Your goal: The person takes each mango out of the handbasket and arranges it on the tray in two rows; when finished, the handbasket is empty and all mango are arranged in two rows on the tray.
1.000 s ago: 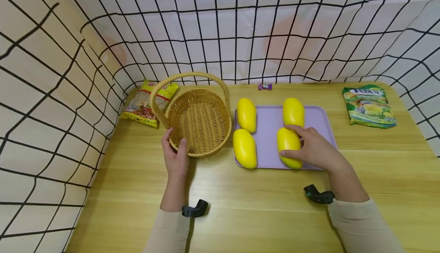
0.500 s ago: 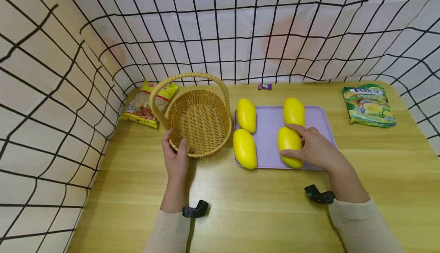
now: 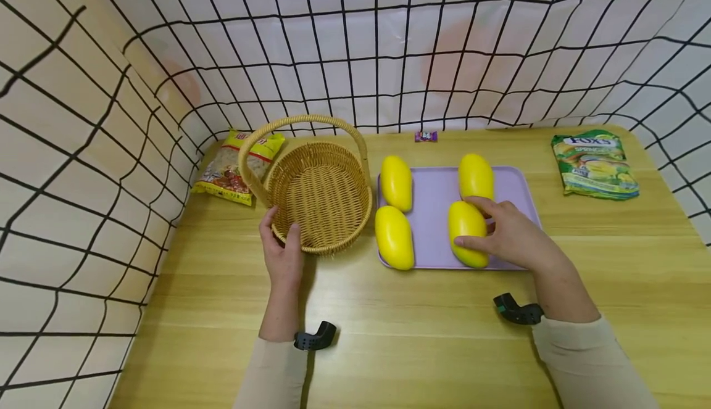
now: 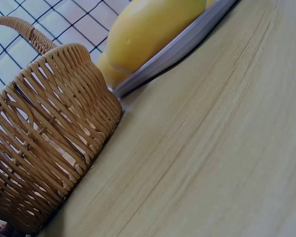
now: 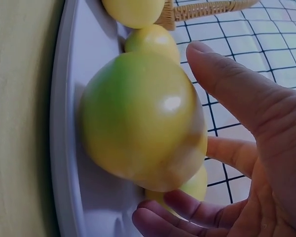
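Four-finger spread and thumb of my right hand (image 3: 508, 233) lie loosely about a yellow mango (image 3: 462, 218), the near right one on a lilac tray (image 3: 433, 211). In the right wrist view a gap shows between the thumb (image 5: 227, 74) and this green-tinged mango (image 5: 138, 118); whether the other fingers touch it I cannot tell. Behind it lies another mango (image 3: 476, 177). Two more, a far mango (image 3: 396, 184) and a near mango (image 3: 394, 239), line the tray's left side. My left hand (image 3: 283, 261) grips the near-left rim of a wicker basket (image 3: 322, 199), thumb inside.
A yellow snack bag (image 3: 228, 171) lies behind the basket's left side. At the back is a small purple candy (image 3: 426, 137). A green candy bag (image 3: 594, 165) lies at the right. Black-gridded white cloth (image 3: 361, 51) surrounds the wooden table (image 3: 389, 341).
The right hand has shifted very slightly up and right relative to the mango. The mangoes, the tray, the basket and the left hand stay put. The head view has tilted slightly.
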`<state>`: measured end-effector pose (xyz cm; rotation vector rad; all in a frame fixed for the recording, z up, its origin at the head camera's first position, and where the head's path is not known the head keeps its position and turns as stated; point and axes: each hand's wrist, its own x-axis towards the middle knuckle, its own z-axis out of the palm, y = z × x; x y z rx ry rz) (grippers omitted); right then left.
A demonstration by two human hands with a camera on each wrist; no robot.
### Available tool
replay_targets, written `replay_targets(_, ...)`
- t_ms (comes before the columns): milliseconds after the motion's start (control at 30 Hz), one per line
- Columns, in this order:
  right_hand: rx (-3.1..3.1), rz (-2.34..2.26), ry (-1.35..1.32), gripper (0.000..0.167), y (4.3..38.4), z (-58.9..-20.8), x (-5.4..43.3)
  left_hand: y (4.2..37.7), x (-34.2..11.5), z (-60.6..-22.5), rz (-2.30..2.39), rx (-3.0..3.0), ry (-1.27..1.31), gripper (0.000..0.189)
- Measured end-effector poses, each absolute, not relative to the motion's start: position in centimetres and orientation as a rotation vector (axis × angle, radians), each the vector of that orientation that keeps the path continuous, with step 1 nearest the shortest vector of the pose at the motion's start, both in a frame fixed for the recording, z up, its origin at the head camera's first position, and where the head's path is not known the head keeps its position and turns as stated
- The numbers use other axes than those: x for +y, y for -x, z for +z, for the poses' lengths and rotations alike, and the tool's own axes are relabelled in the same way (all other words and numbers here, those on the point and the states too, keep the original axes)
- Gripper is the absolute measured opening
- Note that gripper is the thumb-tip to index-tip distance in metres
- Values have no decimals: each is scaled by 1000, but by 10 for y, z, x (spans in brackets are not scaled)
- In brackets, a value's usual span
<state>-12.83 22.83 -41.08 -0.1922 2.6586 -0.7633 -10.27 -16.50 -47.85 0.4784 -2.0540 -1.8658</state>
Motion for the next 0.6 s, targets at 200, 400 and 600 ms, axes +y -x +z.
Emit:
replay_targets(200, 2667, -771, 207, 98, 128, -413, 231, 104, -165, -477, -1848, -2048, -480, 52)
replay_targets(400, 2660, -764, 213, 95, 128, -411, 233, 104, -167, -479, -1858, -2031, -471, 52)
replay_targets(600, 2650, -745, 166, 92, 124, -399, 239, 101, -171, -475, -1931, -1995, -478, 52)
